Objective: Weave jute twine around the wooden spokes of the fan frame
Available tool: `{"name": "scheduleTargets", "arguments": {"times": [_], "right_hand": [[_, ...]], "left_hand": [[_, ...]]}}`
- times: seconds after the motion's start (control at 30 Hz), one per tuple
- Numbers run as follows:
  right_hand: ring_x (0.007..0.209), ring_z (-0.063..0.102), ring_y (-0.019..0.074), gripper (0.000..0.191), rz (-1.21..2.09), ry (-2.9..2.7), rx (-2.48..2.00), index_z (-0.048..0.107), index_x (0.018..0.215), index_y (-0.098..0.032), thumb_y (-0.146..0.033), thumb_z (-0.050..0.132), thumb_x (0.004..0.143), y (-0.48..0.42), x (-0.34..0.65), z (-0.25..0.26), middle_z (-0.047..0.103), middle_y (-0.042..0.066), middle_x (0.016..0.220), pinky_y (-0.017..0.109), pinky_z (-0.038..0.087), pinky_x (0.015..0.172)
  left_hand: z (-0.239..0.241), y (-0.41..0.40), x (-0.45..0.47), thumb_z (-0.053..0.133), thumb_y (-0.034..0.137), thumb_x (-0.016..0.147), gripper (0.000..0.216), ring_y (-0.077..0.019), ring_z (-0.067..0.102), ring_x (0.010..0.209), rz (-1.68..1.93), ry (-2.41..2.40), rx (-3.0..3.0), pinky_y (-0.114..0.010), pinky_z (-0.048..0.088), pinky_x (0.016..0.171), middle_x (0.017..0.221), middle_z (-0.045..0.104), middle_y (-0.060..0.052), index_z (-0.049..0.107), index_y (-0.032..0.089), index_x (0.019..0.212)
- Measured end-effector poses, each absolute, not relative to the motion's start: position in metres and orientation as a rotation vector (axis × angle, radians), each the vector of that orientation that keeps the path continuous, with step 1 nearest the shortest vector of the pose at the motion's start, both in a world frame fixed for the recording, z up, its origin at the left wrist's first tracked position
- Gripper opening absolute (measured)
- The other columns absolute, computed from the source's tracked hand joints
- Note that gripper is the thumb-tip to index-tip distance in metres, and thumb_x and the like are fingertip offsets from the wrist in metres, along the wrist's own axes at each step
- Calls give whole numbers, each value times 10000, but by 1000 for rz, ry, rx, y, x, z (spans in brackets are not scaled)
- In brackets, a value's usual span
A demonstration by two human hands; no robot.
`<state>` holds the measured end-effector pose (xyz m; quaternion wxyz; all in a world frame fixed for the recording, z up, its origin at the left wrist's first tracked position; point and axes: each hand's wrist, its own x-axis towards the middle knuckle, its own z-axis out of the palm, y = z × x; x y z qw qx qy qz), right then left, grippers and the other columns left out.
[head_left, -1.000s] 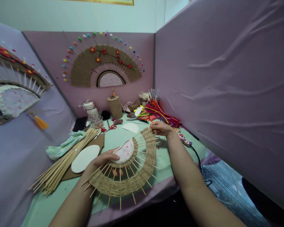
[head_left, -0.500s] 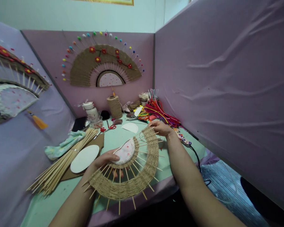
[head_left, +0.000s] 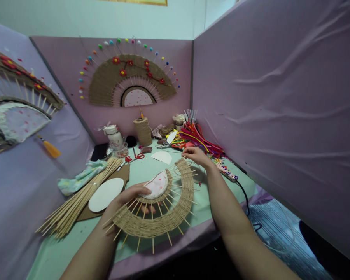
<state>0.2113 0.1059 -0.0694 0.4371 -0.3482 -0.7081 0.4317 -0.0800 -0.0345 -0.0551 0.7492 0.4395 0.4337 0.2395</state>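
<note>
A half-round woven fan of twine on thin wooden sticks is held above the table, its curved edge towards me. My left hand grips its centre, the thumb on the white patch with pink spots and the other fingers behind the sticks. At the fan's upper right end, my right hand is closed in a pinch on what looks like the loose strand of twine. The pinched tip is small and partly hidden. Bare sticks poke out past the woven band.
Left lie a bundle of sticks, a white oval and a cloth. Behind are red scissors, a white half-round piece, a twine spool, a bottle and coloured pipe cleaners. A finished fan hangs behind.
My right hand has shifted slightly up and left, off the fan's woven end. The fan has tilted a little, its lower edge rising; my left hand keeps its grip.
</note>
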Motion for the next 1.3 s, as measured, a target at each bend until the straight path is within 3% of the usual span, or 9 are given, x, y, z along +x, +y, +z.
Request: {"name": "scheduleTargets", "arguments": {"times": [0.5,0.87,1.1,1.3], "right_hand": [[717,551,152,161,750,-1890,-879,674,739,-158,-313,629,738,108,207,-72,646,33,744,283,412,698],[541,458,80,326,1306,-1461,-864,623,853,-177,-478,627,728,105,209,-67,566,-14,688,195,320,479],[545,525,87,337,1506,-1206,-680,587,879,-204,-395,727,640,103,203,-64,594,-34,698,210,397,520],[508,518,79,303,1556,-1154,-682,604,831,-199,-344,750,609,102,204,-64,609,-40,671,203,372,485]], "left_hand": [[-57,-31,-66,665,176,721,640,-255,695,676,646,975,845,-272,530,513,863,721,-140,464,152,1328],[-63,-33,-65,637,235,766,671,-255,685,721,675,928,967,-305,535,545,949,696,-137,382,234,1387],[-65,-33,-65,632,244,768,634,-253,682,732,684,913,990,-301,540,547,963,691,-150,414,226,1363],[-62,-34,-63,636,240,762,596,-272,683,756,696,892,977,-300,544,545,949,702,-133,459,219,1331]]}}
